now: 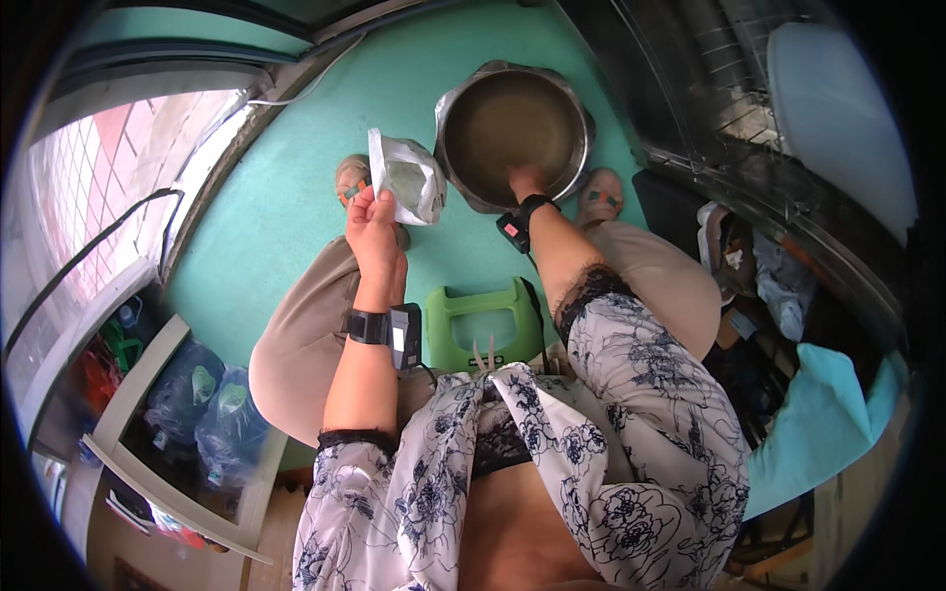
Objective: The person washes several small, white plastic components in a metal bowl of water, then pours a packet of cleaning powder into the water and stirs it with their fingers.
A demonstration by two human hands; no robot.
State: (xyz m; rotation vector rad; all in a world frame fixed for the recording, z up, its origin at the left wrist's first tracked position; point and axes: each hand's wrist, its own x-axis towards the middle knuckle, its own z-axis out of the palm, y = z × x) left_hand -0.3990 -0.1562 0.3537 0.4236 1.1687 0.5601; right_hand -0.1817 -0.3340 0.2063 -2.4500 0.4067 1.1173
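Observation:
My left hand [375, 230] pinches the rim of a white plastic bag [405, 185] between thumb and fingers. The mouth of the bag gapes upward, and I cannot make out what is inside. To its right, a round metal basin [444, 122] stands on the floor with cloudy brownish water [514, 122] in it. My right hand [527, 179] reaches over the basin's near rim, with its fingertips down at the water. Those fingers are partly hidden, so whether they hold anything does not show.
Green flooring [310, 162] surrounds the basin. A shoe [353, 177] is beside the bag, another shoe [600, 193] beside the basin. Between my knees is a green plastic frame [484, 362]. Bagged bottles [233, 406] lie at left; a dark rack [709, 89] stands at right.

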